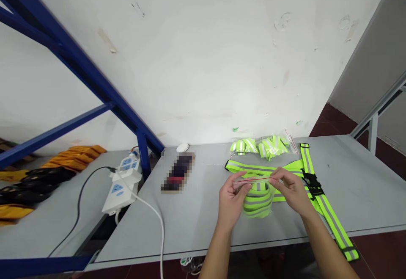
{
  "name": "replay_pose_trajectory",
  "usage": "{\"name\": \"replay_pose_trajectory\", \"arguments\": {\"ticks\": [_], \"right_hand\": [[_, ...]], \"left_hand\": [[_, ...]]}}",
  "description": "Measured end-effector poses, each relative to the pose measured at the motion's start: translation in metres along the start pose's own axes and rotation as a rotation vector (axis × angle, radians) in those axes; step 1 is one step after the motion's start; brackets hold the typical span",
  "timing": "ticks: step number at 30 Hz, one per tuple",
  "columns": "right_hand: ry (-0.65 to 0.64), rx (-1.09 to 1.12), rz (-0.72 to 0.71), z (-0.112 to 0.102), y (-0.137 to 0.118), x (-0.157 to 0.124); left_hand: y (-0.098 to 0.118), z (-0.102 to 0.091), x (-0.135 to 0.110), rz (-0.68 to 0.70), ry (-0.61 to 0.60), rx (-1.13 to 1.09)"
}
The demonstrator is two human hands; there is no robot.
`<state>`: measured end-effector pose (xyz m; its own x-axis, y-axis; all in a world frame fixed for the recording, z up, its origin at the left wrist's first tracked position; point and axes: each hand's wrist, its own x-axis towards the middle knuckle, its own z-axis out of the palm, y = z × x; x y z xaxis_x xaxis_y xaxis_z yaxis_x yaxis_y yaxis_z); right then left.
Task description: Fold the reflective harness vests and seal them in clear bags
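Note:
Both hands pinch the top edge of a clear zip bag (pixel 258 200), which has a red line along its seal and a coiled neon-yellow reflective strap inside. My left hand (pixel 233 196) grips the left end of that edge between thumb and fingers. At the right end, my right hand (pixel 292 190) pinches the seal. Behind and beside the bag, a loose neon reflective harness (pixel 331 213) with a black buckle (pixel 313 184) lies on the grey table (pixel 196 224). Two more packed bags, a left one (pixel 243 146) and a right one (pixel 273 146), lie by the wall.
A blurred-out phone-like object (pixel 178 173) and a white round item (pixel 182 147) lie left on the table. A white power strip (pixel 122 190) with cables stands beyond the blue frame (pixel 144 156). Yellow and black items (pixel 47 177) lie on the left table.

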<state>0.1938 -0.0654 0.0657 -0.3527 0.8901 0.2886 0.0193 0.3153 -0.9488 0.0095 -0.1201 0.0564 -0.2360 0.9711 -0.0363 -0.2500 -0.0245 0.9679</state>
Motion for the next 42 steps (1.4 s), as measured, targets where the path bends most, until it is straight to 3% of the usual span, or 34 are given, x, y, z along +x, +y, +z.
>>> {"name": "replay_pose_trajectory", "arguments": {"ticks": [4, 11, 17, 24, 30, 37, 42], "right_hand": [[-0.052, -0.069, 0.023, -0.001, -0.004, 0.003], [0.037, -0.166, -0.044, 0.002, -0.014, 0.004], [-0.037, -0.181, 0.013, 0.0, -0.021, 0.004], [0.042, -0.242, -0.051, 0.003, -0.021, -0.001], [-0.037, -0.309, -0.036, 0.0, -0.034, -0.005], [-0.116, -0.471, -0.182, 0.0, -0.036, -0.004], [-0.027, -0.555, -0.275, -0.002, -0.026, -0.006]], "left_hand": [[0.0, 0.002, 0.001, 0.016, -0.007, -0.003], [-0.001, 0.002, 0.003, 0.068, -0.035, 0.041], [-0.003, -0.001, 0.002, 0.048, -0.015, 0.083], [0.006, 0.006, -0.005, 0.089, -0.089, 0.139], [0.006, 0.01, -0.005, 0.127, -0.002, 0.136], [0.011, 0.016, -0.01, 0.172, -0.034, 0.137], [0.009, 0.008, -0.011, 0.14, -0.096, 0.139]]}}
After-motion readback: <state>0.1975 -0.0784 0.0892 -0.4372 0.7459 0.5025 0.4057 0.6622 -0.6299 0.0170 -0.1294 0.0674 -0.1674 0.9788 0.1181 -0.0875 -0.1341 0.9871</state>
